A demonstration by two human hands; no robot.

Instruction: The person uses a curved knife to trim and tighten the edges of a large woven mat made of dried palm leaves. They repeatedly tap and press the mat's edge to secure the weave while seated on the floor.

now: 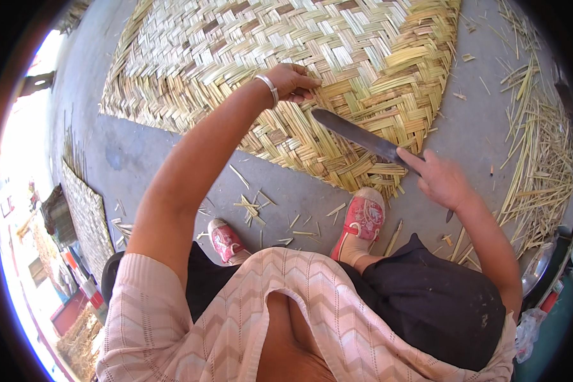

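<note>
A large woven reed mat in yellow-green and brown lies on the grey floor, one corner pointing toward my feet. My left hand, with a silver bangle at its wrist, is over the mat, thumb and fingers pinched on what looks like a narrow reed strip. In my right hand is a long dark knife with a rounded tip. Its blade slants up and left over the mat's near corner, the tip close below my left fingers. Whether the blade touches the weave I cannot tell.
Short reed scraps are scattered on the floor near my red shoes. A heap of loose reeds lies along the right. Another woven mat is at the left. A metal bowl is at the lower right.
</note>
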